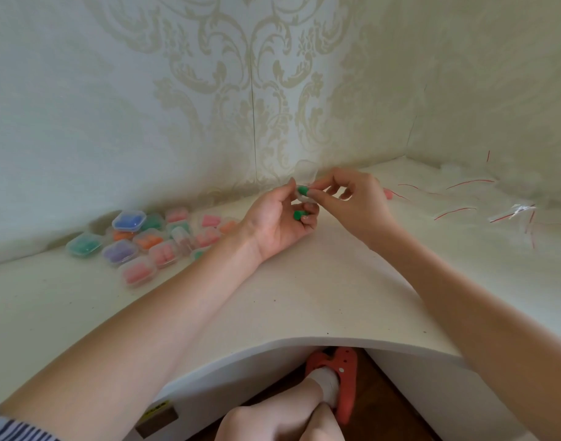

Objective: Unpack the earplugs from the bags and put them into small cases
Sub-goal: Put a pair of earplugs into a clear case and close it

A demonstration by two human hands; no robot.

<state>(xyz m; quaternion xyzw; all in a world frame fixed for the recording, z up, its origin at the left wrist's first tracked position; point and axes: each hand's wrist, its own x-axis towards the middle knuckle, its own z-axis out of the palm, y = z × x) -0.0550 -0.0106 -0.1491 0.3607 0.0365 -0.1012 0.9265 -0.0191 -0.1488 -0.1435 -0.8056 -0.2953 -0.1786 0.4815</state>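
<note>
My left hand (277, 219) is raised palm-up above the white table and holds a small clear case (301, 183) between thumb and fingertips. A second green earplug (297, 214) rests against its curled fingers. My right hand (352, 194) pinches a green earplug (303, 190) at the case's opening, its fingertips touching those of the left hand. Whether the plug is inside the case or just at its edge is unclear.
Several filled clear cases (135, 246) with pink, orange, green, blue and purple earplugs lie at the left by the wall. Several clear bags with red strips (482, 205) lie at the right. A pink earplug (388, 193) sits behind my right hand. The table's curved front edge (304, 340) is near me.
</note>
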